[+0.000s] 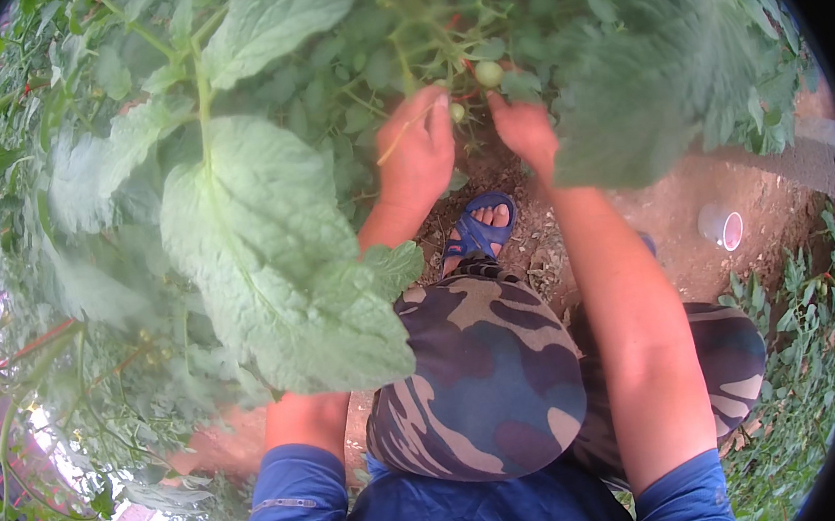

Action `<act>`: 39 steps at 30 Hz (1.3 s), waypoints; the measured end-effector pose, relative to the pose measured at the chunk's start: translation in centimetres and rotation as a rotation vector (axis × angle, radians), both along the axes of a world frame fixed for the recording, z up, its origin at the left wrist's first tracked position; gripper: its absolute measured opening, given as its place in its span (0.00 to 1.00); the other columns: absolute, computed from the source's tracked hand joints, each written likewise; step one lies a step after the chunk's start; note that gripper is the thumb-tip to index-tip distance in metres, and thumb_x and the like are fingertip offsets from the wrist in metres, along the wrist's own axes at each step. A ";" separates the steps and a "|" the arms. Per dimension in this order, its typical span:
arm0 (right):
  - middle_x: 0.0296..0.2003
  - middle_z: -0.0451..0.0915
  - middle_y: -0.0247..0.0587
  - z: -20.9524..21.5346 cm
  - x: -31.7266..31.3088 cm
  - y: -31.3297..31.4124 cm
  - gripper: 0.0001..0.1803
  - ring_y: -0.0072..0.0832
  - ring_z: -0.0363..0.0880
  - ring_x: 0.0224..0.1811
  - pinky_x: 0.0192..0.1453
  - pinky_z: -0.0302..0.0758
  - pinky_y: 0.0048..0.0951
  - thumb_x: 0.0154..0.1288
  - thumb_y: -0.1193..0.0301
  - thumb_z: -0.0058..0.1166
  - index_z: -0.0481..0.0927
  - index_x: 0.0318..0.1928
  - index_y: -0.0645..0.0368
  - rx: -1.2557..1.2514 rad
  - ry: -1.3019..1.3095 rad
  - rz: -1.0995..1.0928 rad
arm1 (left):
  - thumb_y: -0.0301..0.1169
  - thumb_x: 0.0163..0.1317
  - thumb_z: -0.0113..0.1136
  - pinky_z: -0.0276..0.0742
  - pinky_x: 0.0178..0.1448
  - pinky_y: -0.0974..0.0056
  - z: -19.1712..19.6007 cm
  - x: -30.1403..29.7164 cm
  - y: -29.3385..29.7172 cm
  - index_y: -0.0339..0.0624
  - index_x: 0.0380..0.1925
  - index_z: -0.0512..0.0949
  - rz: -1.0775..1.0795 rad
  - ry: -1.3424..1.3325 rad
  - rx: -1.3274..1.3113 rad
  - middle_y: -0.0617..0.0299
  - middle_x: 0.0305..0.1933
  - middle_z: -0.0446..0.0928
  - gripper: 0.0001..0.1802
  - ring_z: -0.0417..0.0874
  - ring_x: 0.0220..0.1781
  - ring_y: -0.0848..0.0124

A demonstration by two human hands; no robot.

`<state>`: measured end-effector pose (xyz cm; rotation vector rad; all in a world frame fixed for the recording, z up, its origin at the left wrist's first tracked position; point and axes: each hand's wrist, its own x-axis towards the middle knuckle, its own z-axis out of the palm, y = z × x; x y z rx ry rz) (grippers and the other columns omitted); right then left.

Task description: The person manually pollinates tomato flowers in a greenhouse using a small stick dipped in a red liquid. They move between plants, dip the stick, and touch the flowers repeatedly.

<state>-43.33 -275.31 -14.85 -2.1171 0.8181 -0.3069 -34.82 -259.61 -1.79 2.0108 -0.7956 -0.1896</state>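
Note:
My left hand (417, 155) is closed, its thumb and fingers drawn together at a tomato plant's stems. A thin yellowish strand (403, 135) runs across it; what the fingertips grip is hidden. Just opposite, my right hand (526, 134) is pinched at the same stems, and I cannot make out what it holds. Between and above the fingertips hang a larger green tomato (489, 74) and a smaller one (458, 113). Red twine (468, 65) passes through the stems close to both hands.
Large tomato leaves (255, 246) hang close in front and cover part of my left arm. A blurred leaf (632, 89) stands over the right side. On the soil lies a white cup-like container (722, 228) with a pinkish rim. My sandalled foot (483, 226) is below my hands.

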 end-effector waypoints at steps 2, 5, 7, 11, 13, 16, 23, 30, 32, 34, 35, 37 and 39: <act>0.72 0.70 0.57 2.5 0.2 0.2 0.29 0.53 0.65 0.76 0.80 0.62 0.44 0.76 0.64 0.53 0.69 0.73 0.58 0.009 0.031 0.039 | 0.33 0.75 0.56 0.82 0.51 0.52 1.7 -0.1 -0.3 0.38 0.49 0.84 0.009 -0.034 0.030 0.43 0.44 0.85 0.13 0.87 0.44 0.46; 0.71 0.70 0.57 4.1 0.2 0.2 0.29 0.53 0.65 0.76 0.80 0.62 0.44 0.77 0.64 0.53 0.69 0.73 0.58 0.113 0.041 -0.036 | 0.34 0.77 0.55 0.82 0.50 0.54 3.7 -1.3 1.0 0.38 0.52 0.83 -0.014 -0.015 0.116 0.44 0.45 0.85 0.14 0.88 0.43 0.50; 0.73 0.69 0.57 4.6 0.4 0.6 0.29 0.53 0.64 0.77 0.80 0.62 0.43 0.77 0.62 0.52 0.68 0.74 0.58 0.155 0.035 -0.058 | 0.34 0.78 0.54 0.82 0.49 0.56 5.0 -1.3 2.3 0.38 0.55 0.81 -0.036 0.063 0.190 0.49 0.46 0.85 0.15 0.88 0.42 0.58; 0.72 0.70 0.57 5.3 0.4 0.3 0.30 0.53 0.66 0.76 0.80 0.62 0.42 0.78 0.59 0.50 0.68 0.74 0.57 0.067 0.106 0.031 | 0.33 0.79 0.50 0.80 0.43 0.66 10.0 -2.7 5.7 0.42 0.61 0.78 -0.027 0.362 0.018 0.61 0.50 0.82 0.16 0.82 0.37 0.75; 0.71 0.72 0.55 6.6 0.6 0.5 0.28 0.55 0.70 0.72 0.82 0.59 0.41 0.79 0.58 0.47 0.69 0.74 0.54 0.149 0.128 0.024 | 0.34 0.80 0.48 0.79 0.40 0.69 10.9 -3.8 9.0 0.41 0.61 0.77 -0.008 0.431 -0.099 0.60 0.48 0.83 0.16 0.81 0.34 0.76; 0.70 0.74 0.56 6.9 0.6 -0.8 0.28 0.56 0.72 0.70 0.82 0.61 0.43 0.77 0.59 0.49 0.71 0.72 0.55 -0.049 0.446 0.331 | 0.34 0.81 0.47 0.80 0.40 0.69 15.2 -5.9 12.4 0.37 0.61 0.76 -0.013 0.341 -0.012 0.55 0.46 0.84 0.17 0.82 0.33 0.75; 0.55 0.84 0.59 3.8 -3.9 -3.6 0.29 0.55 0.80 0.61 0.69 0.75 0.45 0.71 0.58 0.57 0.76 0.67 0.59 0.024 0.056 0.251 | 0.35 0.79 0.49 0.84 0.42 0.60 20.9 -9.3 22.1 0.32 0.51 0.79 -0.059 0.179 -0.081 0.44 0.42 0.84 0.16 0.85 0.34 0.64; 0.33 0.84 0.35 30.4 -0.8 0.6 0.18 0.21 0.81 0.38 0.43 0.77 0.28 0.75 0.59 0.61 0.84 0.46 0.65 0.282 0.385 0.726 | 0.21 0.70 0.57 0.85 0.44 0.59 25.5 -9.5 28.7 0.31 0.45 0.82 -0.215 0.110 0.135 0.43 0.46 0.85 0.08 0.89 0.40 0.59; 0.33 0.84 0.35 36.1 -0.2 3.4 0.16 0.20 0.81 0.38 0.43 0.77 0.27 0.77 0.62 0.59 0.83 0.47 0.66 0.262 0.370 0.820 | 0.22 0.70 0.58 0.84 0.46 0.57 26.3 -9.9 30.1 0.32 0.47 0.83 -0.251 0.145 0.149 0.45 0.47 0.86 0.10 0.89 0.45 0.55; 0.34 0.84 0.35 41.5 0.4 7.7 0.14 0.20 0.81 0.37 0.41 0.78 0.27 0.78 0.67 0.57 0.82 0.51 0.67 0.372 0.357 0.891 | 0.23 0.70 0.59 0.84 0.48 0.58 26.6 -10.5 32.5 0.33 0.48 0.83 -0.217 0.170 0.227 0.45 0.48 0.86 0.10 0.89 0.46 0.57; 0.34 0.85 0.37 41.8 0.2 9.0 0.13 0.22 0.82 0.34 0.38 0.78 0.28 0.77 0.69 0.58 0.81 0.53 0.66 0.355 0.224 1.034 | 0.23 0.70 0.59 0.84 0.49 0.59 26.6 -11.3 33.3 0.33 0.48 0.83 -0.201 0.182 0.261 0.46 0.48 0.87 0.10 0.90 0.46 0.57; 0.37 0.88 0.46 40.7 0.1 11.9 0.16 0.34 0.88 0.33 0.38 0.82 0.34 0.74 0.72 0.59 0.80 0.59 0.63 0.320 0.005 1.280 | 0.23 0.71 0.58 0.84 0.50 0.59 25.7 -12.3 34.1 0.34 0.48 0.83 -0.053 0.189 0.306 0.47 0.47 0.87 0.10 0.89 0.44 0.59; 0.43 0.86 0.60 40.1 0.1 15.3 0.24 0.52 0.88 0.45 0.52 0.83 0.47 0.73 0.67 0.57 0.75 0.66 0.64 0.165 0.165 1.357 | 0.24 0.72 0.58 0.84 0.50 0.60 25.0 -12.6 34.1 0.35 0.48 0.83 0.041 0.213 0.312 0.48 0.45 0.87 0.09 0.89 0.43 0.60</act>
